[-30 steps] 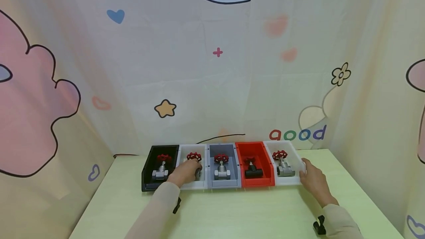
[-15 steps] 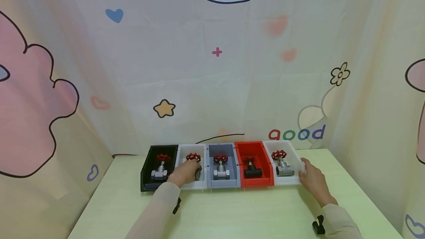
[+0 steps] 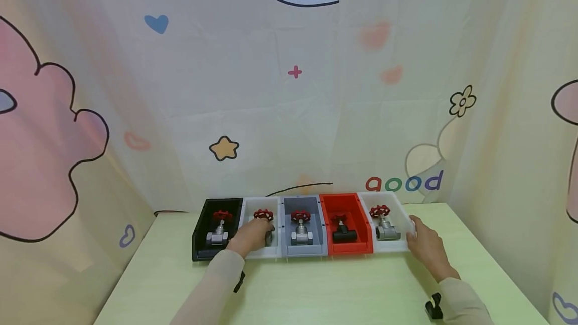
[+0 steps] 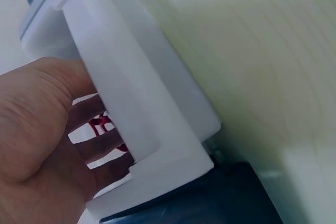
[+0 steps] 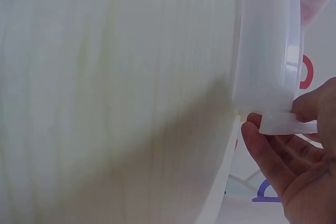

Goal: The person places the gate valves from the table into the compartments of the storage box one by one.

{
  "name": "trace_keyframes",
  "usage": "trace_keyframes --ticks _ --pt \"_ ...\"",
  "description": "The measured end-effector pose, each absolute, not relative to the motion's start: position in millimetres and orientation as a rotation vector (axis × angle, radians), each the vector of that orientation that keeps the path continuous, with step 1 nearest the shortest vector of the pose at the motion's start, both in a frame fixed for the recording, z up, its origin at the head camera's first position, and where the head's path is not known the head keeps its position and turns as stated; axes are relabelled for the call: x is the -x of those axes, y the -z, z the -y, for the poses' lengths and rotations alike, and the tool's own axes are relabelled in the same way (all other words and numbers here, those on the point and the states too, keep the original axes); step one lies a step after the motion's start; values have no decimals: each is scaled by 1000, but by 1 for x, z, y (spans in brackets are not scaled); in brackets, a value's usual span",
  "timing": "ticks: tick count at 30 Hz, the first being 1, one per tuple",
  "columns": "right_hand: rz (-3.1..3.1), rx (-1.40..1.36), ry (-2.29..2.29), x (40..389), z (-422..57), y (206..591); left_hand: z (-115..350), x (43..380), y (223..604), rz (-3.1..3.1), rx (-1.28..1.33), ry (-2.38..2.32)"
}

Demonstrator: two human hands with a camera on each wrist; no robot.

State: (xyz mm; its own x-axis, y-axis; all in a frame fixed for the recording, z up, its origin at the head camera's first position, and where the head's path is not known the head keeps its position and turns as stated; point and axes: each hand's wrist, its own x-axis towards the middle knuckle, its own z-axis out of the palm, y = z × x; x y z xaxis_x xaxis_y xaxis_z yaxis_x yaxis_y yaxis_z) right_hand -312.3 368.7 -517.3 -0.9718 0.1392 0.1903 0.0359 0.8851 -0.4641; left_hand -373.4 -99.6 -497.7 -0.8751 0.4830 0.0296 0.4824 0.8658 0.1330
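In the head view my left hand [image 3: 250,236] reaches into the left white bin [image 3: 271,253], its fingers curled round a gate valve whose red handwheel [image 3: 264,213] shows above them. Most of that valve's body is hidden by the hand. The left wrist view has the fingers [image 4: 98,145] behind the bin's front wall [image 4: 126,77], with bits of red between them. At the row's far right end, my right hand [image 3: 426,245] pinches the side wall of the other white bin [image 3: 403,214], thumb inside and fingers [image 5: 268,156] outside. A silver valve [image 3: 386,229] stands in that bin.
Between the white bins sit a grey bin [image 3: 304,251] with a silver valve [image 3: 301,232] and a red bin [image 3: 349,204] with a black valve [image 3: 344,232]. A black bin [image 3: 207,254] with a silver valve [image 3: 218,234] ends the row at left. A patterned curtain [image 3: 253,89] hangs behind the table [image 3: 334,290].
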Motion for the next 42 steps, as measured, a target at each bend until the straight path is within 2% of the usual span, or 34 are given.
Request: trace_keyframes --ticks 42 --pt "2817 53 -628 309 -366 514 114 339 473 -3222 -870 -240"
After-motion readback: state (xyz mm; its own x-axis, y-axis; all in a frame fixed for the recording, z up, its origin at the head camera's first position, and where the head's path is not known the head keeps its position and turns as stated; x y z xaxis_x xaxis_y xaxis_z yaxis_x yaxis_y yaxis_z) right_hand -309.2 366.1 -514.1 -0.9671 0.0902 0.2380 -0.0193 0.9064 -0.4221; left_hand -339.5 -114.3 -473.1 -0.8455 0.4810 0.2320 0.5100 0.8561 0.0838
